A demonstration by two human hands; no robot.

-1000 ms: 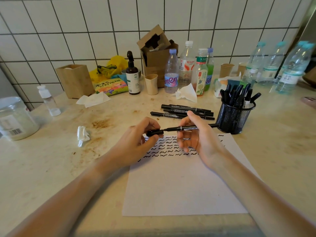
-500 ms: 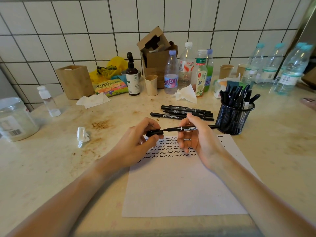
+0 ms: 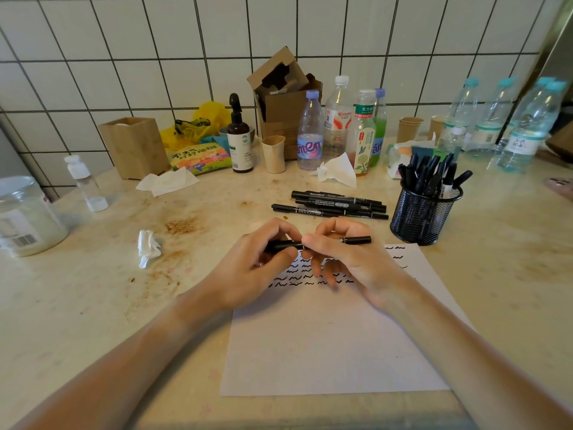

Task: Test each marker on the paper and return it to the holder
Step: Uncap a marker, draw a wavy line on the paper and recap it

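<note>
A black marker (image 3: 356,240) lies level between both hands, above the top of the white paper (image 3: 335,346). My left hand (image 3: 257,268) pinches its cap end (image 3: 282,245), and my right hand (image 3: 350,259) pinches the barrel right beside it. The cap sits against the barrel with no tip showing. Rows of black squiggles (image 3: 297,276) cross the paper's upper part, partly hidden under my hands. Several more black markers (image 3: 335,206) lie loose on the counter behind my hands. The black mesh holder (image 3: 421,218) at the right has several markers standing in it.
Bottles (image 3: 310,135), a cardboard box (image 3: 285,100), a paper cup (image 3: 273,153) and a wooden box (image 3: 133,144) line the tiled wall. A crumpled tissue (image 3: 148,246) lies left of my hands, and a plastic jar (image 3: 24,218) stands at the far left. More water bottles (image 3: 527,128) stand at the back right.
My hands have come together: the gap with the thin tip showing between cap and barrel has closed, and the cap now sits against the marker.
</note>
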